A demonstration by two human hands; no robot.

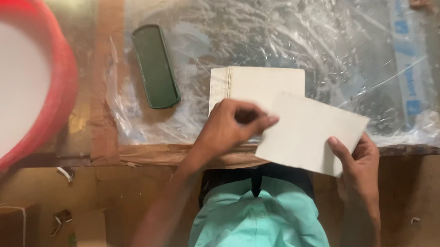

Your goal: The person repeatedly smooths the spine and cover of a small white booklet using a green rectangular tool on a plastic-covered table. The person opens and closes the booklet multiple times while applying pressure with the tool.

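The left hand (234,125) pinches the near edge of a cream card sheet (310,130), fingers curled together. The right hand (358,166) grips its lower corner, thumb on top. The sheet overlaps a card stack (254,82) lying on clear plastic film (330,30).

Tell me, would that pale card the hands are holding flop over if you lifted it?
Probably not much: the pale card stays flat though the right hand grips only one corner and the left hand its edge. It looks thin, so likely light. It might bend if squeezed.
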